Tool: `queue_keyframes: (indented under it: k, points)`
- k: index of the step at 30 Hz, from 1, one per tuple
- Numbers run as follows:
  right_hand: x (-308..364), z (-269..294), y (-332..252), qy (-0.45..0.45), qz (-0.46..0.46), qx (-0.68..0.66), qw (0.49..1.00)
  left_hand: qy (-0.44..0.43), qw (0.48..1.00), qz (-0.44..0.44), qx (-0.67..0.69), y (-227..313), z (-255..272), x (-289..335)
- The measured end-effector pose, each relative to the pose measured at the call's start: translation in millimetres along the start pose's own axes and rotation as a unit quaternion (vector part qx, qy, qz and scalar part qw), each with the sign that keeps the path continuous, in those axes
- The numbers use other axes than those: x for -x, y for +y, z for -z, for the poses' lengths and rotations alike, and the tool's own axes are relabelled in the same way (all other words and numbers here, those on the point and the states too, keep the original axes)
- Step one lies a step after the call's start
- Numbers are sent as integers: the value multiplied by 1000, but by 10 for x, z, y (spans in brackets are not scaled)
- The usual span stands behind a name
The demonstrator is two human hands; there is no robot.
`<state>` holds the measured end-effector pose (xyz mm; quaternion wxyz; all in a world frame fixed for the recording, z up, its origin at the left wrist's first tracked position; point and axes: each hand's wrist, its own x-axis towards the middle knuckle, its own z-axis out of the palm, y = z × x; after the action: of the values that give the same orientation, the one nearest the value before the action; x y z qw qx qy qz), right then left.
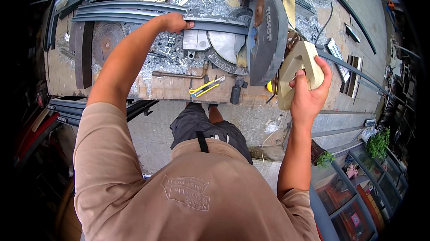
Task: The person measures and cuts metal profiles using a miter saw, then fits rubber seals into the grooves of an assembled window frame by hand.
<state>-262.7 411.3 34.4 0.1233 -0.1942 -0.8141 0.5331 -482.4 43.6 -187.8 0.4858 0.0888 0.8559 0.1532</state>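
My left hand (177, 22) is closed over a long grey metal or plastic profile (219, 27), its thumb pointing right along it. The profile lies across the base (195, 40) of a miter saw and runs up to the saw's grey blade guard (268, 39). Around the saw's pale D-shaped handle (316, 76), my right hand (309, 91) is wrapped, with fingers passing through the opening. The blade is mostly hidden by the guard. Below the saw base lie a yellow utility knife (207, 87) and a bent metal wrench (181, 75).
Several grey profiles (121, 12) are stacked at the back left of the wooden bench (139, 89). A dark metal block (84, 55) stands beside a round disc (107, 43). Metal scraps and shavings litter the bench top. More dark profiles (67, 109) rest below its left edge.
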Motion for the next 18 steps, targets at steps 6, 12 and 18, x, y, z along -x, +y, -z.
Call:
queue_keyframes:
  k: [6,12,18]
  points:
    - [3,17,-22,-5,-29,-2,1000,5,1000,2,2,22,16,36]
    - [25,22,-11,2,-21,-1,1000,6,1000,-3,9,16,5,21]
    - [23,15,7,-1,-22,-2,1000,4,1000,-7,8,-6,-2,-8]
